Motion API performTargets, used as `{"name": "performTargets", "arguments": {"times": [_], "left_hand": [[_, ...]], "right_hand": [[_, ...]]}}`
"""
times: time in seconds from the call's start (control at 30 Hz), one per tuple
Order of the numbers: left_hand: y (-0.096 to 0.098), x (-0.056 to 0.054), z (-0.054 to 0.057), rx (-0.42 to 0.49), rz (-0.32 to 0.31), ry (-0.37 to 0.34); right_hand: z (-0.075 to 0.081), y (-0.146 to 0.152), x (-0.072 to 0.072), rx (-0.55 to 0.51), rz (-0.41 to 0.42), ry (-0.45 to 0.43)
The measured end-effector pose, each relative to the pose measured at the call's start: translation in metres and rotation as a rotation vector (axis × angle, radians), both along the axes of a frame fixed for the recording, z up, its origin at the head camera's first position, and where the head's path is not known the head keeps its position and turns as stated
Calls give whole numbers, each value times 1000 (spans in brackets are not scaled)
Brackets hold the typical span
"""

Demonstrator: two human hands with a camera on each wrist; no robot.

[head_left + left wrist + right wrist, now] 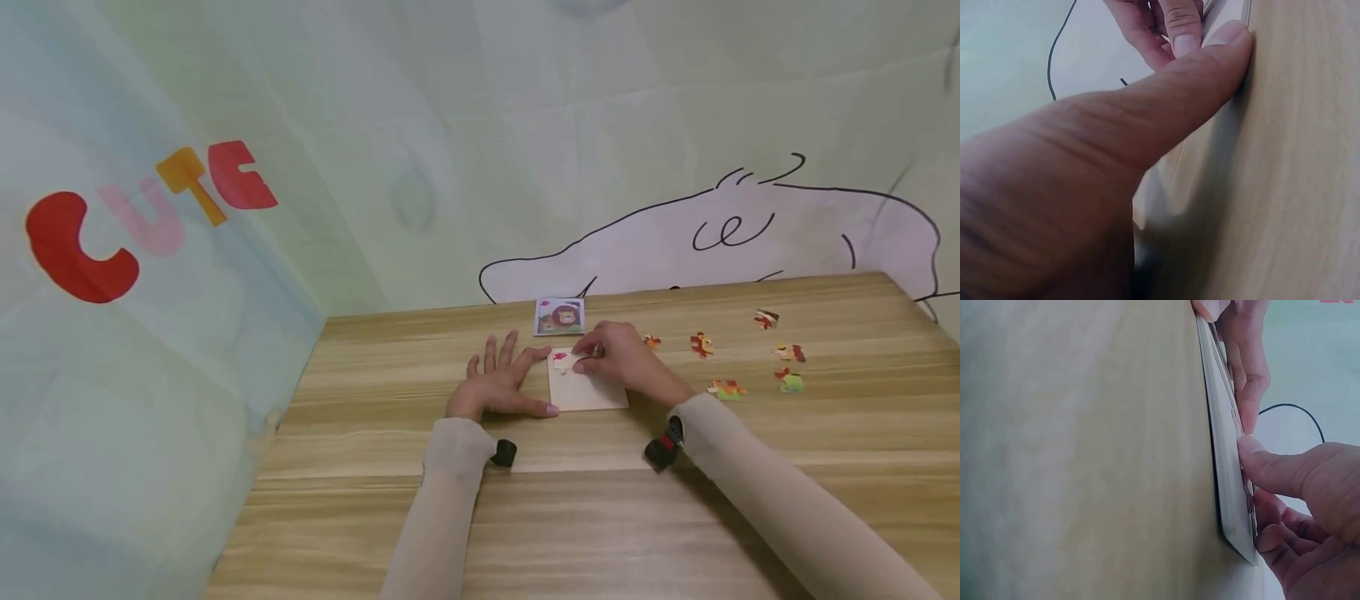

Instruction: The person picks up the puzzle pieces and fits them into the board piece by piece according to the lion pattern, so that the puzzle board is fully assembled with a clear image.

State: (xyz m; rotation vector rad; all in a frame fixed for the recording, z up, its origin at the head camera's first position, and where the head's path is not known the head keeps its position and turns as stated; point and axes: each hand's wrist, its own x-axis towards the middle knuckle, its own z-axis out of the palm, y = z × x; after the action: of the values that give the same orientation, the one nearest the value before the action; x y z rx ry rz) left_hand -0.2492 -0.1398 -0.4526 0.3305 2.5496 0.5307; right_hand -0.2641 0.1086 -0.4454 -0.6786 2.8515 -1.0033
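A pale square puzzle board (592, 396) lies flat on the table between both hands. A puzzle piece (560, 360) with a pink print sits in its upper left corner. My left hand (498, 387) is spread at the board's left side, its thumb (1225, 47) at the near corner and its index finger at the far one. Over the upper right part, my right hand (621, 354) pinches a thin puzzle piece at the board's surface, with thumb (1272, 465) and curled fingers (1272, 534). That piece's print is mostly hidden by the hand.
A picture card (558, 318) with a lion lies just beyond the board. Several loose puzzle pieces lie to the right, among them a red-brown one (702, 344), an orange one (726, 389) and a green one (790, 381). A cloth backdrop (420, 100) hangs behind the table.
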Motion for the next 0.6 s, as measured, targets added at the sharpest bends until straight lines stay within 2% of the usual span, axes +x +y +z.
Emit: {"name": "performTargets", "arguments": {"times": [0.33, 0.6], "left_hand": [[1, 1, 2, 2, 1, 3], [0, 0, 1, 6, -4, -8]], "right_hand": [[-2, 0, -1, -18, -34, -2], [4, 8, 1, -51, -119, -36]]}}
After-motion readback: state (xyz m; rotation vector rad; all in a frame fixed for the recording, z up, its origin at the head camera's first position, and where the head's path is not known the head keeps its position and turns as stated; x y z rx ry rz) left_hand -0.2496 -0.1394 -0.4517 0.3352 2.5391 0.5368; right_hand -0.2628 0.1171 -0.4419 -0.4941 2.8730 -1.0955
